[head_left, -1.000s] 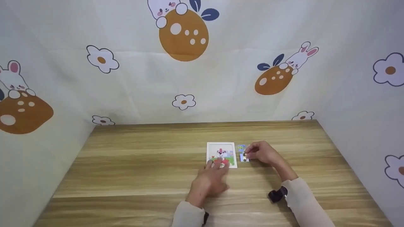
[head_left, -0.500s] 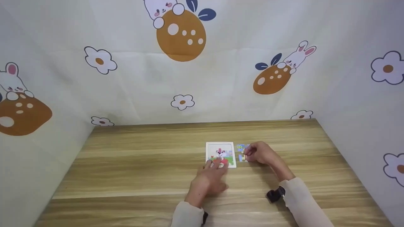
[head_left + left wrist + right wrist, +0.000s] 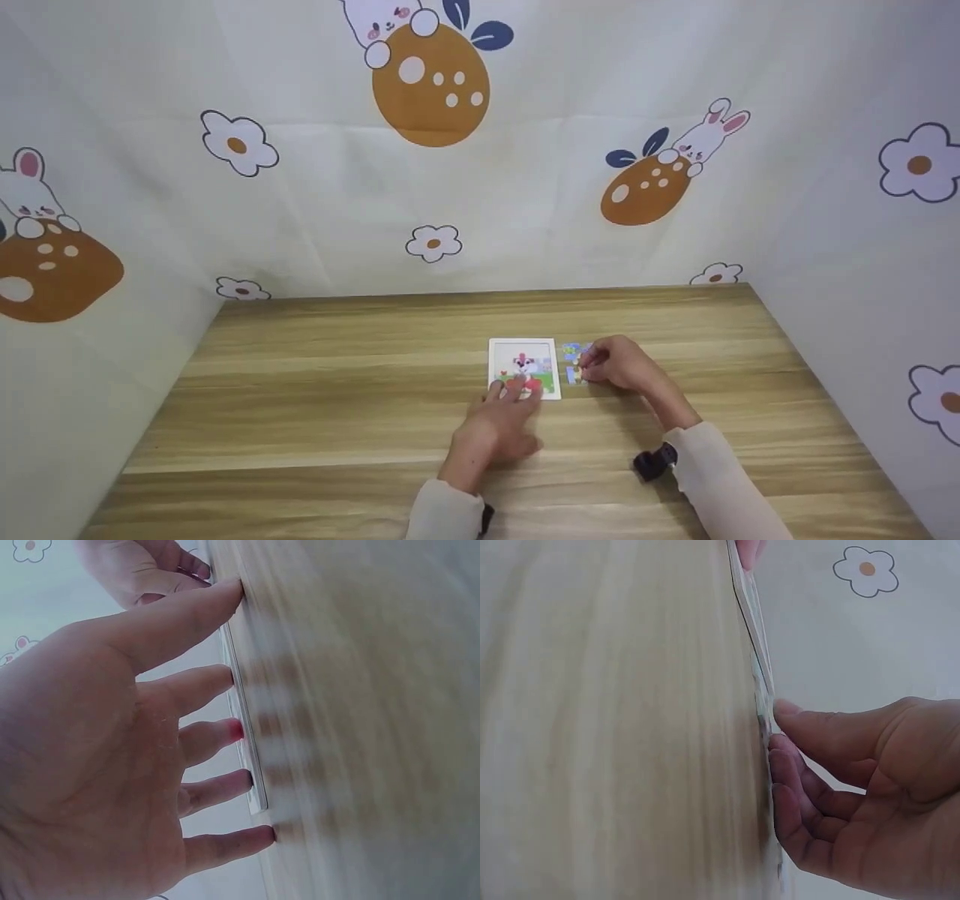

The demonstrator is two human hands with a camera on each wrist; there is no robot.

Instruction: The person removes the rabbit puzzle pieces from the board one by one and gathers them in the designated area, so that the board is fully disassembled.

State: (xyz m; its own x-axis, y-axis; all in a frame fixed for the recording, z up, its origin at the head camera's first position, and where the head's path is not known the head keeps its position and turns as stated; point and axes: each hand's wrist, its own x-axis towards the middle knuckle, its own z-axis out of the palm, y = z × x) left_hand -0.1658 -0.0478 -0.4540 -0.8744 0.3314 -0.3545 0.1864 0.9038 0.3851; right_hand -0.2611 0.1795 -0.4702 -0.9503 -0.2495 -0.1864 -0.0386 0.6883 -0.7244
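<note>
Straight, spread fingers of my left hand point(image 3: 499, 427) rest on the lower part of a white-framed jigsaw puzzle tray point(image 3: 557, 375) with a cartoon animal on green. Seen from the left wrist, the fingertips point(image 3: 234, 731) meet the thin tray along its edge. To the right of the tray, my right hand point(image 3: 619, 361) pinches a small jigsaw piece between thumb and curled fingers, low over the table; the fingers mostly hide it. Under and beside those fingertips lie loose jigsaw pieces point(image 3: 571, 350), blue and multicoloured. The right wrist view shows the thumb point(image 3: 799, 720) just above the bent fingers.
The wood-grain table point(image 3: 315, 397) carries the tray and the pieces. A pale curtain point(image 3: 322, 210) printed with rabbits, fruit and flowers encloses its back and both sides. A black wrist camera point(image 3: 652, 463) sits at the right cuff.
The right fingertips shift slightly down and left over the loose pieces, covering more of them. My left hand stays on the tray. The head view drifts a little.
</note>
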